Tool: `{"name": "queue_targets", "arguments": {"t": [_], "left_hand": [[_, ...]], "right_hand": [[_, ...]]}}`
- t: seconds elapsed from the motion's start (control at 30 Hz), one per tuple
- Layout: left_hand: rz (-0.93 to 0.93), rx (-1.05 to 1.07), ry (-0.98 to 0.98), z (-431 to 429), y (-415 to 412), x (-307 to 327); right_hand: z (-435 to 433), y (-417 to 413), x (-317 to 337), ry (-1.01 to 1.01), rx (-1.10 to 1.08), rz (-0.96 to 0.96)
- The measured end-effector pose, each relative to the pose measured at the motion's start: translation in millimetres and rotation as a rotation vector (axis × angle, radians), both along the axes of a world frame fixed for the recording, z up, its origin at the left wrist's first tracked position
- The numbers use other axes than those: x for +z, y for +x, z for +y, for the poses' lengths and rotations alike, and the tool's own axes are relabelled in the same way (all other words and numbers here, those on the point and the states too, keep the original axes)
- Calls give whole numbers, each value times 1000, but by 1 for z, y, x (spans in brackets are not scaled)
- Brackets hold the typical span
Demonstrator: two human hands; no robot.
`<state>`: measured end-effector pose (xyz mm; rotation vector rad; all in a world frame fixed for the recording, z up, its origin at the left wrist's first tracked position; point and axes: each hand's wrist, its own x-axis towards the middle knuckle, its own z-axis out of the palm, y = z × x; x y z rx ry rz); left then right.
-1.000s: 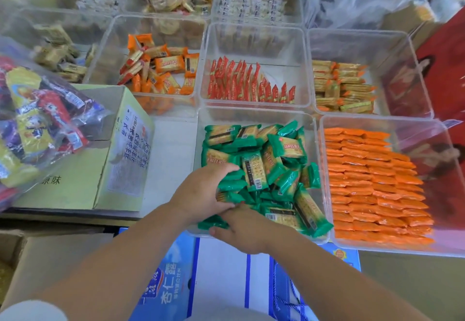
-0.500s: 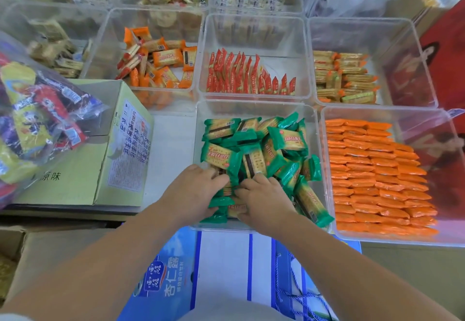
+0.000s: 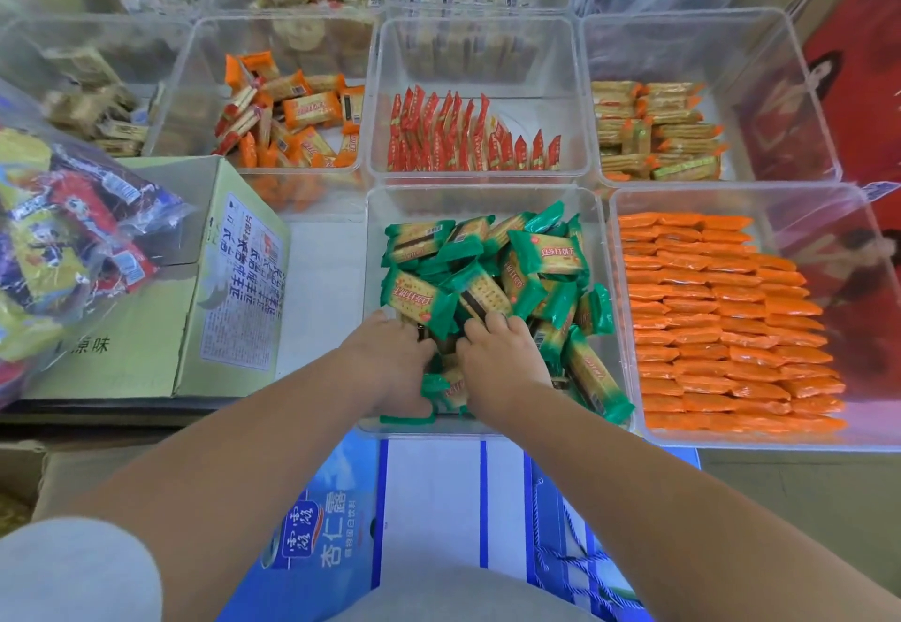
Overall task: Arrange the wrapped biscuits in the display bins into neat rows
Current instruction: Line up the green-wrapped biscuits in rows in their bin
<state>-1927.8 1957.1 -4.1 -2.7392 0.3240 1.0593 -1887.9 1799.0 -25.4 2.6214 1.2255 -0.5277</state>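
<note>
Biscuits (image 3: 487,280) in green wrappers lie in a messy heap in the clear bin (image 3: 480,197) at the front middle. Both hands are dug into the near side of the heap. The left hand (image 3: 390,358) curls around some packs by the front wall. The right hand (image 3: 502,358) lies just beside it, palm down, fingers pushed in among the packs; I cannot tell if it grips any. To the right, a bin holds orange packs (image 3: 721,319) in tidy rows. Behind are bins with red packs (image 3: 468,138) standing up, loose orange ones and tan ones. To the left sits a green box (image 3: 161,290) with a bag of snacks (image 3: 63,231) on top. A blue box (image 3: 322,538) lies below the arms.
</note>
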Motion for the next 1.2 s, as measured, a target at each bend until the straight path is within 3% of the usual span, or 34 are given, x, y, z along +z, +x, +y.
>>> {"name": "queue_targets", "arguments": {"t": [0.07,0.17,0.37,0.57,0.67,0.77,0.87,1.0,1.07,1.2], "left_hand": [[45,54,-57,3,2,-2],[-46,51,-122,10,1,-5],[-252,-37,-23,14,-4,-15],[-295,141,-180,8,-7,-15],[-264,133,-159,7,-11,-14],[-274,88,-38,-4,-20,-18],[-366,109,-43,-10,-34,-22],[-473,127,-149,4,-44,-26],[-457,108,-171,5,-44,-27],[-531,78,-233,8,-44,-24]], "right_hand": [[1,1,5,2,-18,3],[-1,3,9,34,-33,-6],[-10,4,11,52,-61,85],[-18,-3,16,188,-240,242],[-22,-2,24,201,-290,271],[-22,0,32,103,-218,165],[-18,5,40,48,-120,114],[3,27,48,389,-154,68],[26,37,46,449,-110,78],[74,50,23,230,87,2]]}}
